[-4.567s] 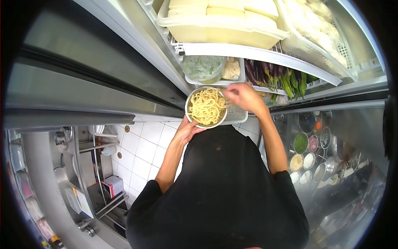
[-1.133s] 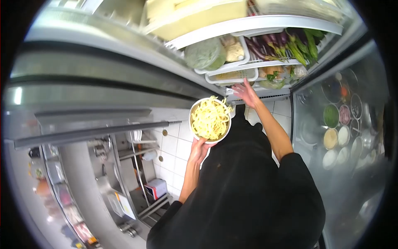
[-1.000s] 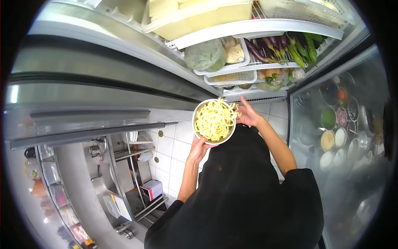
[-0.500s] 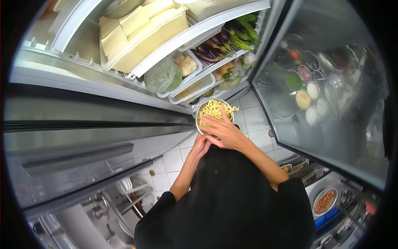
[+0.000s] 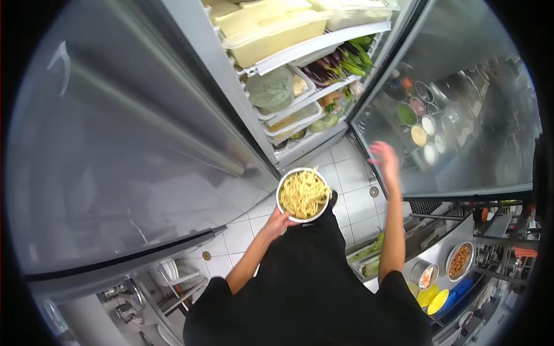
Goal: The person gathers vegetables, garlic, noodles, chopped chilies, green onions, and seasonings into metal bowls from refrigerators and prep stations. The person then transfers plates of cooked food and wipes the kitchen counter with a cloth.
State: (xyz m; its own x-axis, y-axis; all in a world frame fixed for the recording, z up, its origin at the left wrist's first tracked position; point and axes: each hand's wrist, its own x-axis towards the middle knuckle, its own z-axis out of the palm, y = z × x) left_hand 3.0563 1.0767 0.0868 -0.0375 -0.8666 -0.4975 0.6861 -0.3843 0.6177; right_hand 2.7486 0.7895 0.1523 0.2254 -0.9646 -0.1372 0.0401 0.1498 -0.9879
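Observation:
A round metal bowl full of thick yellow noodles is in front of my body. My left hand grips its lower left rim. One noodle strand hangs over the bowl's right side. Off to the right, my right hand is raised with nothing in it, its fingers apart and slightly blurred. It appears beside the inner edge of the open glass fridge door; whether it touches the door I cannot tell.
The open fridge holds a cream tub, eggplants with green vegetables, and a covered round container. A closed steel door stands at left. Behind right, a counter carries a bowl of brown pieces and a metal pot.
My right hand has left the noodles and moved out right toward the glass door. My left hand still holds the bowl. The view has turned, showing more of the steel door and right counter.

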